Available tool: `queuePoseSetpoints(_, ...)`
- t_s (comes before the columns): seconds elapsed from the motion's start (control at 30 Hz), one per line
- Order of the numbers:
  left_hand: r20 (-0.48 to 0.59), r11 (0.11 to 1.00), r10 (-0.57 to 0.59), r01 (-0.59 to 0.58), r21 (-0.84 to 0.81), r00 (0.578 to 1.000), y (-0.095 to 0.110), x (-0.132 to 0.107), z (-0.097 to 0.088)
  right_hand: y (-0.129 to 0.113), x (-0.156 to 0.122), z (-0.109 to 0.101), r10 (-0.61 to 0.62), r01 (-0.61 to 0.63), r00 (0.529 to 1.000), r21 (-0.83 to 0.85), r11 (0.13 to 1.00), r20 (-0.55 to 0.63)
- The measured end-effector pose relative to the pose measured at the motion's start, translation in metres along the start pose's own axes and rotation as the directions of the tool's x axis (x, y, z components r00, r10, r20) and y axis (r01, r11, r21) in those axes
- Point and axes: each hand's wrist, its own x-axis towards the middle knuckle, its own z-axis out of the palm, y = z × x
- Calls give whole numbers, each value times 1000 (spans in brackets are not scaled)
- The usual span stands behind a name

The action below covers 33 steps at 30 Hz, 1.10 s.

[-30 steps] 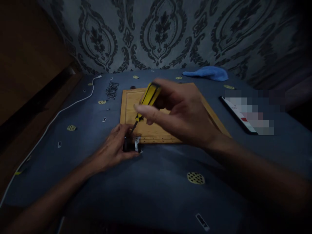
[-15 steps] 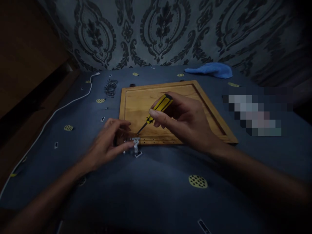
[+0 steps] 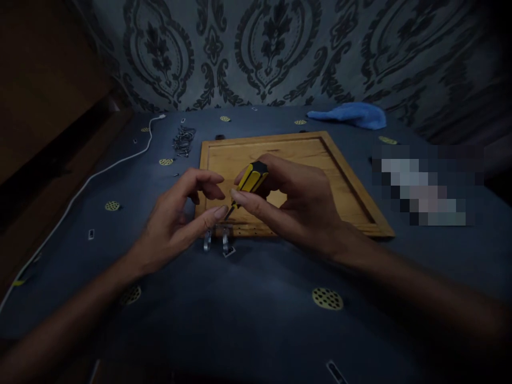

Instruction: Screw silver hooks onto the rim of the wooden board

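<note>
Item 1: white cable point(image 3: 82, 194), along left edge of the dark cloth point(image 3: 260, 330); low risk.
Item 2: tangled metal pieces point(image 3: 184, 141), twd cloth's far left corner; can't count 'em.
Item 3: small metal bit point(image 3: 176, 175), poss. a screw, loose nr left edge of the wooden board point(image 3: 224, 160); a knock from you could lose it.
Item 4: your L hand point(image 3: 172, 213), thumb & fingers spread, gripping nothing visible. Thumb just beside the shaft: a slip could jab it.
Item 5: metal fitting point(image 3: 225, 242), at board's near edge by its left corner. No hand bracing it that shows, so turning force could skew it.
Item 6: screwdriver point(image 3: 254, 178), tilted, tip nr fitting; contact can't tell. Off-axis push could skid it & gouge wood.
Item 7: your R hand point(image 3: 304, 197), pinching the handle btwn thumb & fingers; light grip could twist.
</note>
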Motion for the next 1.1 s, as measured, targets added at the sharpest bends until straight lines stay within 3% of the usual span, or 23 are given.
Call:
queuePoseSetpoints(0.27, 134, 986, -162, 164, -7, 978, -38, -7, 2, 0, -3, -5, 103, -103, 995, 5, 995, 14)
queuePoseSetpoints(0.4, 235, 984, -168, 178, -22, 957, -36, -8, 2, -1, -4, -4, 126, -127, 992, 42, 991, 24)
queuePoseSetpoints(0.57, 351, 988, -145, 115, 105, 925, -34, -8, 0, -2, -6, -2, 126, -129, 991, 90, 988, 43)
queuePoseSetpoints(0.83, 364, 974, -152, 76, 214, 919, -28, -8, 2, -1, -8, 0, 156, -163, 985, 89, 983, 79)
queuePoseSetpoints(1.1, 398, 971, -139, 47, 234, 907, -28, -8, 1, -3, -2, -6, 83, -103, 978, 94, 990, 193)
